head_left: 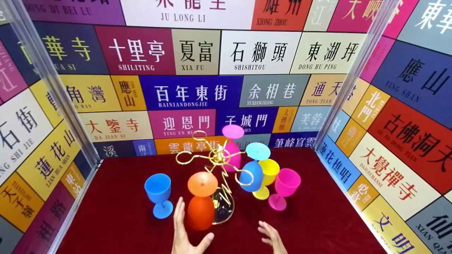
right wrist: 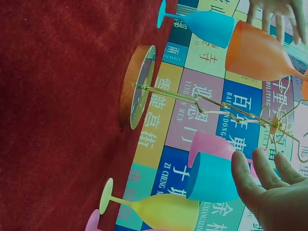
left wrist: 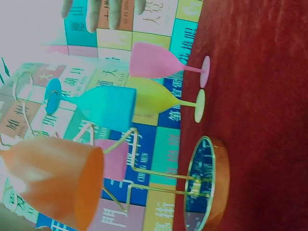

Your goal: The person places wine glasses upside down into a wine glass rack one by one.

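An orange goblet (head_left: 201, 213) hangs upside down from the gold wire rack (head_left: 219, 158), at its near left. My left hand (head_left: 189, 233) is beside that goblet, fingers extended and thumb apart, holding nothing. In the right wrist view the left hand's fingers (right wrist: 276, 19) hang loose near the goblet. My right hand (head_left: 272, 238) is in front of the rack to the right, fingers loosely bent and holding nothing. A blue goblet (head_left: 251, 176) and a pink goblet (head_left: 233, 151) also hang inverted from the rack.
Upright on the dark red tablecloth (head_left: 116, 211) stand a blue goblet (head_left: 158, 188) at left, and a yellow goblet (head_left: 270, 171) and a magenta goblet (head_left: 287, 181) at right. The rack's round base (head_left: 224, 206) is behind the orange goblet. Sign-covered panels (head_left: 190, 91) enclose the table.
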`<state>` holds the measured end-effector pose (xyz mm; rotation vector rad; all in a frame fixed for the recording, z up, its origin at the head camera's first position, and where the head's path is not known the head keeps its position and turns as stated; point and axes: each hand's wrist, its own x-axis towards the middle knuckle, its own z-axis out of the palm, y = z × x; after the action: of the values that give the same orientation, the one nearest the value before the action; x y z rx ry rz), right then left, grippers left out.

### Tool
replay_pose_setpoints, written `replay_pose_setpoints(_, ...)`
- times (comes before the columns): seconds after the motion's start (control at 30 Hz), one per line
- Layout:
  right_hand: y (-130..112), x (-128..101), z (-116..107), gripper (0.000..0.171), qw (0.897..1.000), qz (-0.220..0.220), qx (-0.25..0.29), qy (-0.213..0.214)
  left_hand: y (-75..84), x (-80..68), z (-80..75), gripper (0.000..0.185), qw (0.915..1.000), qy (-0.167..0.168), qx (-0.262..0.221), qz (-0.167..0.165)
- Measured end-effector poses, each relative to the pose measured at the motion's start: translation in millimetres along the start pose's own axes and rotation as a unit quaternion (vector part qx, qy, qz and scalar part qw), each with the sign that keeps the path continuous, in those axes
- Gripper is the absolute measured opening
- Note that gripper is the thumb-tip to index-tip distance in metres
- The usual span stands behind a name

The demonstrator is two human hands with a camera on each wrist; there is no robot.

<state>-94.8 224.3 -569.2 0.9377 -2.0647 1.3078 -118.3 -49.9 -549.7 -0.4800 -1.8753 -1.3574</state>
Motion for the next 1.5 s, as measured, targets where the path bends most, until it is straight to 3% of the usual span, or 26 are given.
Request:
replay_pose_setpoints(0.17, 0.1, -0.3, 1.0, 0.079, 1.0, 0.0, -0.006, 0.005, 9.3, -0.6, -1.3, 0.107, 0.9992, 0.01, -0.003, 0.039)
replay_pose_setpoints(0.43, -4.3, -0.4, 1.7, 0.078, 1.0, 0.004, -0.004, 0.003, 20.6, -5.0, -4.3, 0.106, 0.9991, 0.003, -0.013, 0.041)
replay_pose_setpoints(0.5, -7.9, -0.5, 1.9, 0.075, 1.0, 0.008, -0.008, 0.0, 35.7, -5.2, -8.5, 0.108, 0.9985, -0.024, -0.01, -0.049)
replay_pose_setpoints(0.57, -14.4, 0.4, 0.9, 0.073, 0.999, 0.04, -0.011, -0.01, 55.5, -3.8, -14.2, 0.108, 0.9806, -0.067, -0.011, -0.184)
replay_pose_setpoints(0.6, -17.3, 0.6, 0.5, 0.074, 0.999, 0.05, -0.014, -0.013, 62.1, -5.0, -14.9, 0.106, 0.9717, -0.075, 0.001, -0.224)
replay_pose_setpoints(0.63, -18.2, 0.9, 0.4, 0.075, 0.999, 0.047, -0.015, -0.015, 62.5, -7.4, -13.6, 0.104, 0.9714, -0.071, 0.004, -0.226)
replay_pose_setpoints(0.67, -18.2, 1.3, 0.1, 0.075, 0.999, 0.044, -0.011, -0.019, 61.2, -8.5, -11.2, 0.103, 0.9745, -0.057, -0.004, -0.217)
replay_pose_setpoints(0.7, -17.8, 1.7, 0.3, 0.075, 0.999, 0.038, -0.011, -0.02, 59.5, -7.6, -8.2, 0.101, 0.9853, -0.031, -0.022, -0.166)
replay_pose_setpoints(0.73, -16.5, 2.5, 0.2, 0.074, 0.999, 0.028, -0.007, -0.02, 51.7, -10.3, -3.7, 0.1, 0.9948, -0.003, -0.032, -0.096)
replay_pose_setpoints(0.77, -14.4, 2.7, 0.6, 0.074, 1.0, 0.009, -0.005, -0.018, 42.2, -13.8, 1.3, 0.097, 0.999, 0.024, -0.034, -0.017)
replay_pose_setpoints(0.8, -11.5, 2.9, 1.5, 0.075, 1.0, -0.014, -0.001, -0.013, 33.1, -17.3, 6.0, 0.092, 0.9971, 0.046, -0.03, 0.052)
replay_pose_setpoints(0.83, -9.3, 3.3, 2.2, 0.075, 1.0, -0.028, 0.002, -0.009, 25.7, -19.2, 8.7, 0.091, 0.9931, 0.053, -0.035, 0.098)
replay_pose_setpoints(0.87, -8.6, 3.4, 2.5, 0.074, 1.0, -0.03, 0.004, -0.008, 24.1, -19.5, 9.6, 0.089, 0.9914, 0.054, -0.042, 0.112)
replay_pose_setpoints(0.93, -8.6, 3.7, 3.5, 0.073, 0.999, -0.033, 0.004, -0.002, 21.9, -26.0, 8.6, 0.086, 0.9952, 0.031, -0.04, 0.083)
replay_pose_setpoints(1.07, -7.8, 4.2, 5.6, 0.075, 0.999, -0.036, 0.0, 0.006, 22.6, -22.5, 5.4, 0.093, 0.9953, 0.042, -0.024, 0.084)
replay_pose_setpoints(1.1, -7.9, 4.3, 6.0, 0.075, 0.999, -0.036, 0.001, 0.006, 25.8, -22.2, 2.4, 0.095, 0.9973, 0.035, -0.017, 0.062)
replay_pose_setpoints(1.13, -8.3, 4.2, 6.3, 0.076, 0.999, -0.035, -0.001, 0.008, 27.2, -20.0, -0.1, 0.097, 0.9975, 0.036, -0.007, 0.06)
replay_pose_setpoints(1.2, -9.2, 4.1, 6.9, 0.074, 0.999, -0.033, -0.001, 0.01, 34.5, -18.4, -7.6, 0.099, 0.9998, 0.012, 0.011, -0.006)
replay_pose_setpoints(1.27, -10.6, 3.6, 7.1, 0.073, 0.999, -0.03, -0.002, 0.013, 40.5, -17.8, -15.6, 0.098, 0.9964, -0.028, 0.034, -0.072)
replay_pose_setpoints(1.3, -11.2, 3.4, 7.2, 0.072, 0.999, -0.029, -0.001, 0.014, 41.7, -17.2, -18.9, 0.097, 0.9948, -0.04, 0.039, -0.085)
replay_pose_setpoints(1.33, -11.4, 3.2, 7.3, 0.072, 0.999, -0.029, -0.002, 0.014, 39.5, -14.3, -20.9, 0.094, 0.9963, -0.039, 0.036, -0.068)
replay_pose_setpoints(1.37, -11.7, 3.1, 7.4, 0.071, 0.999, -0.028, 0.0, 0.015, 38.4, -12.7, -23.4, 0.092, 0.9958, -0.045, 0.031, -0.073)
replay_pose_setpoints(1.43, -11.7, 2.8, 7.9, 0.073, 0.999, -0.03, -0.001, 0.014, 28.6, -6.0, -25.7, 0.085, 0.9995, -0.03, 0.006, 0.003)
replay_pose_setpoints(1.5, -11.6, 2.4, 8.8, 0.073, 0.999, -0.031, -0.003, 0.014, 18.6, 0.9, -28.7, 0.081, 0.9977, -0.016, -0.009, 0.066)
